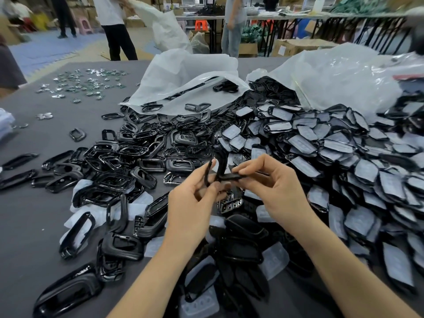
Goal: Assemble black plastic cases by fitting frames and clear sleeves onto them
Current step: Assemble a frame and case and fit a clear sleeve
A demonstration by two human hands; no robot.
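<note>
On my feed the workshop is busy behind a wide grey table (32, 210): people (119, 40) stand along the top of the frame among cardboard boxes (291, 48) and long benches. Two white plastic bags (183, 72) lie slumped across the upper middle and upper right of the table, both open toward me and spilling black parts. A scatter of small shiny pieces (85, 84) sits in the upper left, well apart from everything else. Through the centre left I see a heap of loose frames (142, 152), glossy black loops lying every way. The right half of the picture is filled by a pile of sleeved cases (332, 157), dark shells with pale fronts that overlap like scales. Clear sleeves (275, 258) show here and there among the black parts near the lower centre. Both hands are raised above the clutter in the middle of the frame. The left hand (192, 203) pinches a black frame (222, 160) between thumb and fingers, holding it upright on edge. The right hand (277, 189) pinches a black case (236, 177) by its near end, thumb on top, holding it flat and level. The case's far end meets the lower part of the frame; whether it is seated there I cannot tell.
</note>
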